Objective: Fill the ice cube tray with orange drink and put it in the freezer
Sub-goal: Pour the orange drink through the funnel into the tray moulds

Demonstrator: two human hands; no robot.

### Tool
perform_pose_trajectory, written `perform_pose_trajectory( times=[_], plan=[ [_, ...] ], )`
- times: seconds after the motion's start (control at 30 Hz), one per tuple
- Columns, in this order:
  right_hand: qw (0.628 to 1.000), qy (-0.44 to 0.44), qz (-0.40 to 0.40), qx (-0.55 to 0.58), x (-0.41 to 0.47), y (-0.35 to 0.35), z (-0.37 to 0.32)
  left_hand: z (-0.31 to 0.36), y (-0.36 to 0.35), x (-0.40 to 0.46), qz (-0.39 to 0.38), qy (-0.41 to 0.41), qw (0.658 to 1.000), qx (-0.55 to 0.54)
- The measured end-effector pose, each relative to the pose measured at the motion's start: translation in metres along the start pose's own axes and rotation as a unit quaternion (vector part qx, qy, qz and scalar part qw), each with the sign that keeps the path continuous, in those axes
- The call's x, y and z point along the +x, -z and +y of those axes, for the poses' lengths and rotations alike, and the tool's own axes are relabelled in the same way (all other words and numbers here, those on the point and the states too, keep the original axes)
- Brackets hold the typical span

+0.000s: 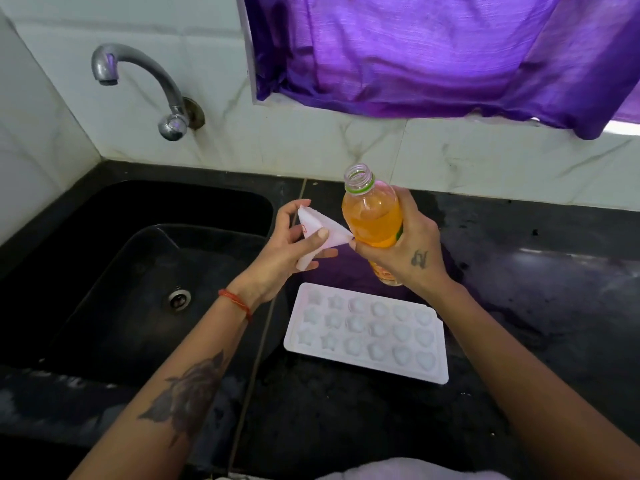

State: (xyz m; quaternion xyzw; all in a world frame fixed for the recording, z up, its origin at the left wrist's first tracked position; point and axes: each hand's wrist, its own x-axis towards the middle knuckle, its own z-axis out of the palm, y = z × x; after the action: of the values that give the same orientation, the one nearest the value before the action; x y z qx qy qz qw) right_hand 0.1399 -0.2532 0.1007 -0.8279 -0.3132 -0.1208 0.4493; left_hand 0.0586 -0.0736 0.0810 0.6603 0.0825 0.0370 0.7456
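Note:
An uncapped clear bottle (372, 211) of orange drink is held upright above the counter, gripped round its body by my right hand (412, 247). My left hand (292, 245) pinches a piece of white paper or label (323, 230) whose far corner touches the bottle's side. Below both hands a white ice cube tray (367, 332) lies flat on the black counter, its star, round and heart moulds holding no orange liquid. The bottle's lower part is hidden behind my right hand.
A black sink (138, 271) with a metal drain lies left of the tray, and a steel tap (138, 81) juts from the marble wall above it. A purple curtain (433, 53) hangs at the back. The dark counter (536, 289) runs to the right.

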Motion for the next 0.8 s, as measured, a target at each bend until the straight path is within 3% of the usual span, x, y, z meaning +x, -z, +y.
perform_pose_trajectory(
  times=[0.37,0.6,0.8],
  plan=[
    [0.998,-0.001,-0.052,-0.048,-0.022,0.008,0.003,-0.041,0.009,-0.004,0.073,-0.019,0.997,0.011],
    [0.997,-0.026,-0.051,-0.053,-0.035,0.016,0.015,-0.069,0.017,-0.006,0.072,0.029,0.992,0.097],
    [0.992,-0.035,-0.064,-0.102,-0.037,0.022,0.025,-0.074,0.019,-0.011,0.024,0.052,0.992,0.108]
  ],
)
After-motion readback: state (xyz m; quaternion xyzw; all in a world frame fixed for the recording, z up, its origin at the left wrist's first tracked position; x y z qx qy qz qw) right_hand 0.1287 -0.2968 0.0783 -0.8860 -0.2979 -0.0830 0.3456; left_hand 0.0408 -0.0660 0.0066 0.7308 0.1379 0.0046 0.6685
